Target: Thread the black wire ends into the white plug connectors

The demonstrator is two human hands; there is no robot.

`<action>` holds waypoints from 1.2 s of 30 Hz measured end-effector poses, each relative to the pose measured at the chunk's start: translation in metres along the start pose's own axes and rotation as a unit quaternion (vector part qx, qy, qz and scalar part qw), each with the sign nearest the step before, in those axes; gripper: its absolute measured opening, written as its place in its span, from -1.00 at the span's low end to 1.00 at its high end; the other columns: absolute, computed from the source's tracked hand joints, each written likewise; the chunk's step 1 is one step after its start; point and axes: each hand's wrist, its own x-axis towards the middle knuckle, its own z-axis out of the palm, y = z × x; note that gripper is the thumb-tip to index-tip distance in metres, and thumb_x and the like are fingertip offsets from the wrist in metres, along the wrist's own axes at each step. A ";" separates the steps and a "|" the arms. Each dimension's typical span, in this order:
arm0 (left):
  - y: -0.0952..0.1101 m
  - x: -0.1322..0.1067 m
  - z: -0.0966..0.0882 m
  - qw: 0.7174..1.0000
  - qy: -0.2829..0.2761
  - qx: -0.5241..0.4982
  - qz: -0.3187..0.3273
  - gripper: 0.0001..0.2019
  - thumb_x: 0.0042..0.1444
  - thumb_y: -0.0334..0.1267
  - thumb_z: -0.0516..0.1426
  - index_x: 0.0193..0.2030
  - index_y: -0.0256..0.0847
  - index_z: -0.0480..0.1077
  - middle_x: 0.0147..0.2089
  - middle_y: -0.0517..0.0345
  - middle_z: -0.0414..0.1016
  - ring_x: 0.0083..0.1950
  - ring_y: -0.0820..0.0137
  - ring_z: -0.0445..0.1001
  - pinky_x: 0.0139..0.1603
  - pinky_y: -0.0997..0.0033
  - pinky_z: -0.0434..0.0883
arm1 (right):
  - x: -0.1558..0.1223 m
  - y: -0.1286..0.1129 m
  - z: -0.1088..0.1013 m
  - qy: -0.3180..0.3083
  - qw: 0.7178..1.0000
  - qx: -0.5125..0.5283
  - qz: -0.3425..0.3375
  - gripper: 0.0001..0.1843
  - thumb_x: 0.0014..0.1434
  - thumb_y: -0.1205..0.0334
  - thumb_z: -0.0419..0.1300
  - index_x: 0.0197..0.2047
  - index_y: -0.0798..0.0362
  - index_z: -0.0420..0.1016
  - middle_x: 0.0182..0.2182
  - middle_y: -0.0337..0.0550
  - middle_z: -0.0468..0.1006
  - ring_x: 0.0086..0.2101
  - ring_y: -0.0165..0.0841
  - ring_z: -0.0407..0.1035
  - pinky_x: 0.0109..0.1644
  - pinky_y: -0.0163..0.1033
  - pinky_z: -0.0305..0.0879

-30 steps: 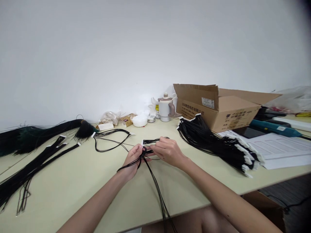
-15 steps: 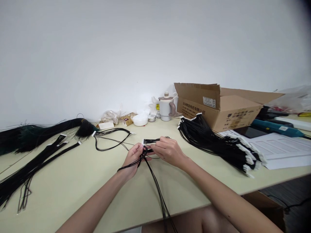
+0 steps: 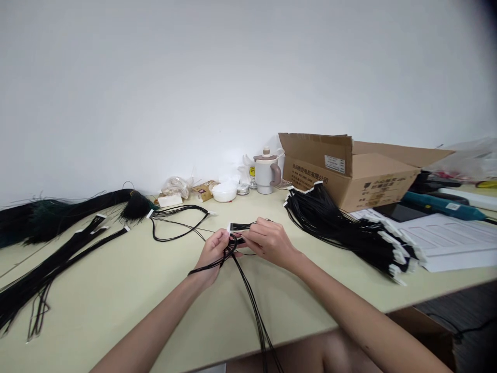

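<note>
Near the middle of the table my left hand [image 3: 213, 255] is closed round a black wire harness [image 3: 248, 284], gripping it close to its white connector [image 3: 229, 228]. Some wires loop over the left wrist, and others hang down past the table's front edge. My right hand [image 3: 268, 241] pinches black wires just right of the connector; its fingertips partly hide what they hold. Behind the left hand another harness [image 3: 166, 238] with white connectors lies looped on the table. A thick bundle of finished-looking harnesses [image 3: 330, 217] with white ends lies to the right.
Black wires [image 3: 58, 264] and a tied dark bundle [image 3: 93, 204] lie at the left. Along the wall stand a white bowl [image 3: 224, 192] and a lidded mug [image 3: 264, 175]. An open cardboard box [image 3: 380, 178], paper sheets [image 3: 450, 241] and a teal tool [image 3: 442, 205] occupy the right.
Almost nothing differs. My right hand's fingers have shifted very slightly at the wires; the left hand keeps its hold beside the connector.
</note>
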 end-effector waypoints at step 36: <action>0.007 -0.007 0.004 0.999 -0.024 0.027 -0.016 -0.70 -0.05 -0.04 0.09 -0.37 -0.28 0.24 -0.16 0.03 0.41 -0.16 0.34 0.44 -0.30 0.43 0.40 | -0.001 -0.005 0.003 0.001 0.997 0.062 0.056 -0.81 0.15 0.32 0.03 -0.45 0.10 0.40 -0.59 -0.24 0.29 -0.49 -0.48 0.03 -0.42 -0.36 -0.06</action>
